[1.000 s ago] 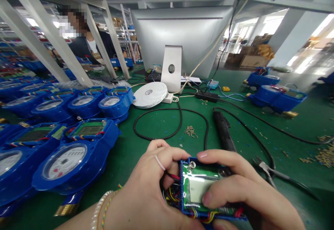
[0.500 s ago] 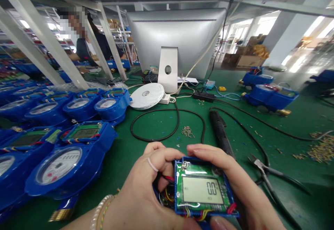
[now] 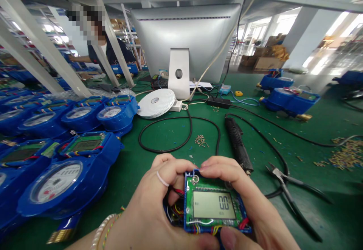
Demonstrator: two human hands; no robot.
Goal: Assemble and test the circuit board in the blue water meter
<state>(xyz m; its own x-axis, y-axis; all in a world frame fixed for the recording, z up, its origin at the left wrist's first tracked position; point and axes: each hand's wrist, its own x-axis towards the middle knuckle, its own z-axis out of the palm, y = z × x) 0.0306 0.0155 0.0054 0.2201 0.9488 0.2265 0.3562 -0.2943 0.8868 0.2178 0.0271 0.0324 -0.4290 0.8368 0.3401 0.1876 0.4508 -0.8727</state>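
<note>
Both hands are wrapped around a blue meter housing with a green circuit board and display (image 3: 214,204). The display reads zeros, and red, yellow and white wires run along the board's lower edge. My left hand (image 3: 154,201), with a ring and bracelets, is closed on the left side; red and yellow wires show beneath its fingers. My right hand (image 3: 246,193) grips the top and right edges, with its thumb at the bottom edge. The lower part of the housing is hidden by my hands.
Rows of blue water meters (image 3: 61,184) stand at left. A black electric screwdriver (image 3: 237,142), cutting pliers (image 3: 283,182) and small screws (image 3: 201,140) lie on the green table. Behind are a white reel (image 3: 155,104), a monitor (image 3: 184,30) and a person (image 3: 113,53).
The view has shifted slightly, so the scene sits a little further left. My right thumb has moved inward along the housing's bottom edge; both hands keep hold.
</note>
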